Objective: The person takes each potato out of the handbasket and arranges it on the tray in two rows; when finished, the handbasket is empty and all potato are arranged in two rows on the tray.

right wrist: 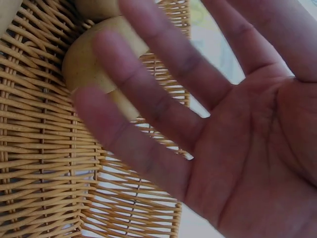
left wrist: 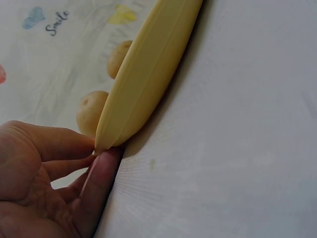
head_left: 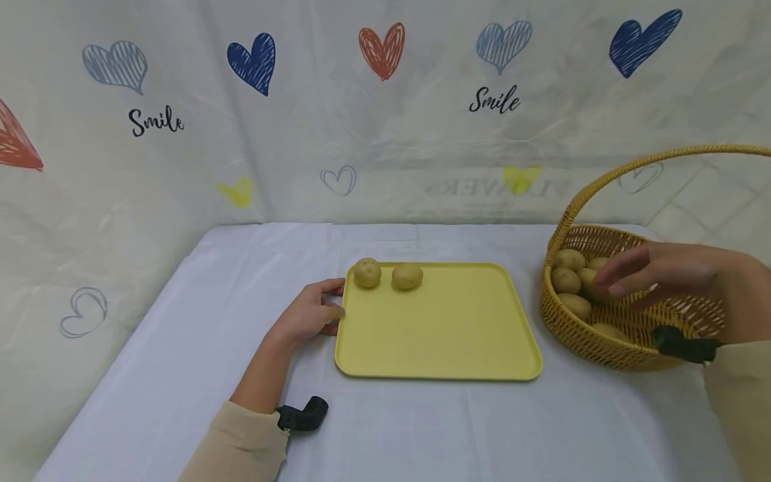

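Closest, at lower left, beige sleeve [head_left: 235,442]; beyond, left hand [head_left: 308,313], pinching left rim of yellow tray [head_left: 440,328]. With any tug, could send two potatoes [head_left: 407,276], resting near the far edge, rolling off. Farther right, wicker basket [head_left: 569,338] with more potatoes [head_left: 566,281] crowded leftward; above them, right hand [head_left: 668,271] with spread fingers, contact unclear. Could snag on the tall handle [head_left: 668,155], or grasp too loosely and drop one.

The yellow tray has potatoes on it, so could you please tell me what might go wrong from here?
The two rounded potatoes sit near the far rim of the yellow tray and could roll off if the left hand, pinching its left edge, tilts it. The right hand, over the basket, might catch the arched handle when lifted.
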A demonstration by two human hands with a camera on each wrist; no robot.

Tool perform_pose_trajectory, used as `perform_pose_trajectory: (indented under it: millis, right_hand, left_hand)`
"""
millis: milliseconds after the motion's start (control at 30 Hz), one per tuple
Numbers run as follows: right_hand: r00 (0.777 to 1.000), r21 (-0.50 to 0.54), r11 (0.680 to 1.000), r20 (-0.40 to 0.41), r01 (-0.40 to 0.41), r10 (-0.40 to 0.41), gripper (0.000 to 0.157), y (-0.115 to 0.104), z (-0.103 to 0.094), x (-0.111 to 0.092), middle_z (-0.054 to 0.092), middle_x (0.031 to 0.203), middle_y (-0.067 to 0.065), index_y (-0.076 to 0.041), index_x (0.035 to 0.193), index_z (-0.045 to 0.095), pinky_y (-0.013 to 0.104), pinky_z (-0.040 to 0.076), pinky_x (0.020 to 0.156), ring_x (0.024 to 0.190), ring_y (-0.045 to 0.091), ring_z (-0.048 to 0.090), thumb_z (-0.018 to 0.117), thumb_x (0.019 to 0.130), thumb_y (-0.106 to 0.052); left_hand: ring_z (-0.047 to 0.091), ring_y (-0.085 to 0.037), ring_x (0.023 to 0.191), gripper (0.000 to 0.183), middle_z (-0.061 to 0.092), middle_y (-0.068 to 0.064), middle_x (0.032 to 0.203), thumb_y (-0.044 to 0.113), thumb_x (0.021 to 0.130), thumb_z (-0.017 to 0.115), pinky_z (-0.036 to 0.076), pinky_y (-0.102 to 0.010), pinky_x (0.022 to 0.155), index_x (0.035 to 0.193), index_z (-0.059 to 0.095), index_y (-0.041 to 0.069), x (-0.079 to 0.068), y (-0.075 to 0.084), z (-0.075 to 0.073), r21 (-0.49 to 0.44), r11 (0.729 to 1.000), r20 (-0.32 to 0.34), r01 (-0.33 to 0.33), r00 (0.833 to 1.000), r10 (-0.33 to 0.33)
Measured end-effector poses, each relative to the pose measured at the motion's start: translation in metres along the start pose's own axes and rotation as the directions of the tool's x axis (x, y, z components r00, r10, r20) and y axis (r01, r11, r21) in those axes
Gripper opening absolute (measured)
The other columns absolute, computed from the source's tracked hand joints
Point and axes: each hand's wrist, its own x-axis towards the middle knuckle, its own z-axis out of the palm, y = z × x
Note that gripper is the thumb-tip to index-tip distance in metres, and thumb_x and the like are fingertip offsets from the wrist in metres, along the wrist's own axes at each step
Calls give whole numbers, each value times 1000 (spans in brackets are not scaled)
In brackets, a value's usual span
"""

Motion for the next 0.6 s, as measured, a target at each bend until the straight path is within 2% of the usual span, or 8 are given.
perform_pose_trajectory:
  millis: [167,300,600]
  right_hand:
    - [995,86,995,91,-53,45,32,3,1,0,64,129,-3,-1,133,64,52,56,99,116,8,62,59,104,-15]
    - [991,129,987,110,-93,79,31,4,5,1,63,127,-4,0,131,64,53,57,97,117,13,60,61,102,-13]
    - [986,79,987,109,-138,129,34,5,12,5,66,127,-1,-2,131,67,50,56,93,115,16,58,66,99,-13]
  left_hand:
    - [66,-21,100,71,48,-14,150,-3,92,58,62,-33,73,159,37,6,0,0,0,-15,1000,2,0,1000,0]
    - [67,-21,100,71,48,-14,150,-4,92,58,63,-34,73,159,37,6,0,-1,0,-21,1000,1,2,1000,-2]
    - [66,-20,99,71,49,-14,150,-4,92,58,62,-33,72,159,37,6,0,0,0,-18,1000,-4,0,1000,0]
